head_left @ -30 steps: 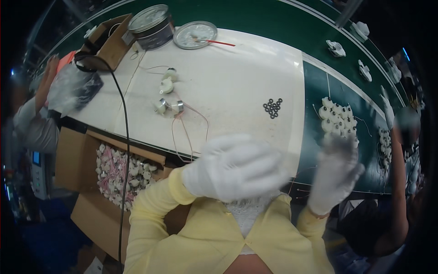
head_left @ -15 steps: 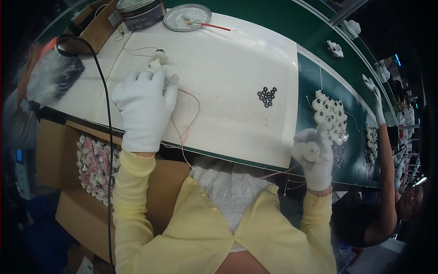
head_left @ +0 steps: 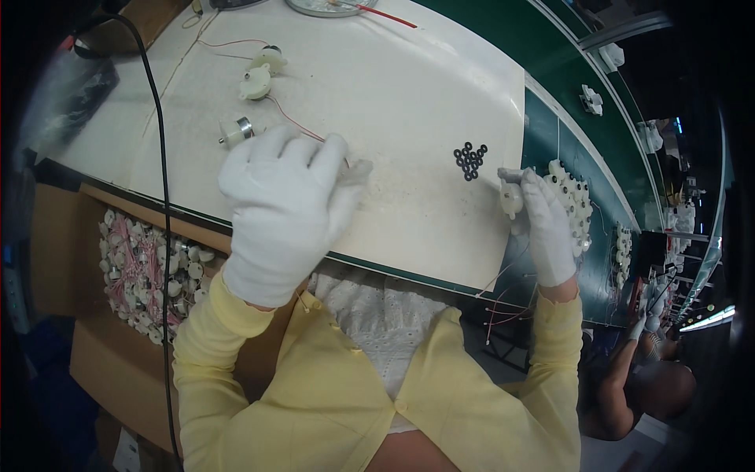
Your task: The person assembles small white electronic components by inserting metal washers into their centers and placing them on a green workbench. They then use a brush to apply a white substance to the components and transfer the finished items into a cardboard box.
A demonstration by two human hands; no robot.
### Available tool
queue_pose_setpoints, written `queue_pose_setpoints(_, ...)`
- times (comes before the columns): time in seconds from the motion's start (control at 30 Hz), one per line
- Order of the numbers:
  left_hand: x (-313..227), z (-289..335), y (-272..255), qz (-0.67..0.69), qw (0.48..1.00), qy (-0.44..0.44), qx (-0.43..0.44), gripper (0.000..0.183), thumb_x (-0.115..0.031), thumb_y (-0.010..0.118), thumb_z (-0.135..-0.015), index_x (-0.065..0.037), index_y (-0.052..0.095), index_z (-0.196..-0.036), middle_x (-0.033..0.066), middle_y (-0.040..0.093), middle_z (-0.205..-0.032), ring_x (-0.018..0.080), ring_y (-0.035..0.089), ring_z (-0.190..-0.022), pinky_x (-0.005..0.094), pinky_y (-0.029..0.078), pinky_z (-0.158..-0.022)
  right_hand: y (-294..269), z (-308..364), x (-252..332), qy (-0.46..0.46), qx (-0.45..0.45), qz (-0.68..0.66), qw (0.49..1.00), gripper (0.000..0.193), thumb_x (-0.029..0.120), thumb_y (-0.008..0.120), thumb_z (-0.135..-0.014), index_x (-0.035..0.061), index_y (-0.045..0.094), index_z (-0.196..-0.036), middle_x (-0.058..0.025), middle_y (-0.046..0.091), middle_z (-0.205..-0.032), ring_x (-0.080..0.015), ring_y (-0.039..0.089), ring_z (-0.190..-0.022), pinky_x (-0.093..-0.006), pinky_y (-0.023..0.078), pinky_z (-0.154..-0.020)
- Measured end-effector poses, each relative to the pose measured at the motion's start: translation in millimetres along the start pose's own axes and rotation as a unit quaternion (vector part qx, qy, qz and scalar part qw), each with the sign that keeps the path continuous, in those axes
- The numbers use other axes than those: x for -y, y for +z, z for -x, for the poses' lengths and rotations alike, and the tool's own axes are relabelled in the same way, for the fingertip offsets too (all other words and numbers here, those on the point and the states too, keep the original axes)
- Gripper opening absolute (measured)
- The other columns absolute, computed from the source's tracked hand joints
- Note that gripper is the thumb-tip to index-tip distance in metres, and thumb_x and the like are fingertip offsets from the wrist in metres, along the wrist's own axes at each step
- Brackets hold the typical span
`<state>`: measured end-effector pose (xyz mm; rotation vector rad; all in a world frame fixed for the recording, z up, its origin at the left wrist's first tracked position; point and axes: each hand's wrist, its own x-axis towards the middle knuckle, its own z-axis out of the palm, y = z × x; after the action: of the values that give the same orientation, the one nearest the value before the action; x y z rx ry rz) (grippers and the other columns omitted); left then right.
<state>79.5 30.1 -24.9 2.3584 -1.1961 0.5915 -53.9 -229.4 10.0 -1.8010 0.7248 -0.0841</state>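
Box [head_left: 110, 374] near left, loaded with small motors [head_left: 130, 271]; right hand [head_left: 548, 234] fingers pinching a cream motor [head_left: 511, 201], left hand [head_left: 275, 208] half-curled, can't tell the grip.

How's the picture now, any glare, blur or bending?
Head view: fisheye distortion bows the edges of the white table and the corners go black; the strip light at right glares against dark surroundings; the black rings and right hand look fairly clear, while the plastic bag at far left is dim and soft.
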Motion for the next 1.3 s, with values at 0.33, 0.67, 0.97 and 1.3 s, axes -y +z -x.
queue_pose_setpoints(0.33,-10.1,3.5,19.7,0.078,0.996,0.009,-0.033,0.042,-0.027,0.074,-0.063,-0.008,0.065,-0.099,0.0054,0.051,-0.073,0.0235,0.056,-0.074,0.036,0.042,-0.062,16.0,-11.7,-0.2,-0.056,0.004,0.116,0.992,0.029,0.02,0.05,-0.099,-0.0006,0.056,-0.119,0.0008,0.057,-0.086,-0.0063,0.052,-0.077,-0.02,0.044,-0.069)
queue_pose_setpoints(0.67,-7.3,3.8,21.2,0.099,0.995,-0.005,-0.028,0.048,-0.034,0.074,-0.063,-0.009,0.065,-0.103,0.004,0.05,-0.072,0.0224,0.056,-0.073,0.0355,0.041,-0.06,27.5,-26.3,-14.8,-0.209,-0.048,0.301,0.929,0.019,0.015,0.061,-0.089,0.0025,0.061,-0.103,-0.0093,0.067,-0.069,-0.0204,0.067,-0.063,-0.0283,0.05,-0.059)
queue_pose_setpoints(0.97,-5.2,0.8,18.5,0.112,0.994,-0.003,-0.009,0.044,-0.035,0.074,-0.063,-0.009,0.066,-0.097,0.0049,0.05,-0.07,0.0228,0.055,-0.066,0.0351,0.038,-0.055,21.2,-11.9,16.9,-0.305,0.009,0.497,0.812,0.019,0.019,0.07,-0.08,0.0062,0.062,-0.091,-0.0085,0.066,-0.066,-0.0253,0.065,-0.059,-0.0321,0.049,-0.053)
queue_pose_setpoints(1.3,-8.7,2.3,17.9,0.094,0.995,0.018,-0.003,0.044,-0.031,0.076,-0.063,-0.009,0.065,-0.1,0.0057,0.053,-0.076,0.0237,0.055,-0.072,0.0367,0.039,-0.06,20.9,-7.7,12.3,-0.35,0.008,0.582,0.734,0.024,0.031,0.069,-0.081,0.0096,0.06,-0.088,-0.0079,0.06,-0.06,-0.0265,0.059,-0.054,-0.0363,0.041,-0.053)
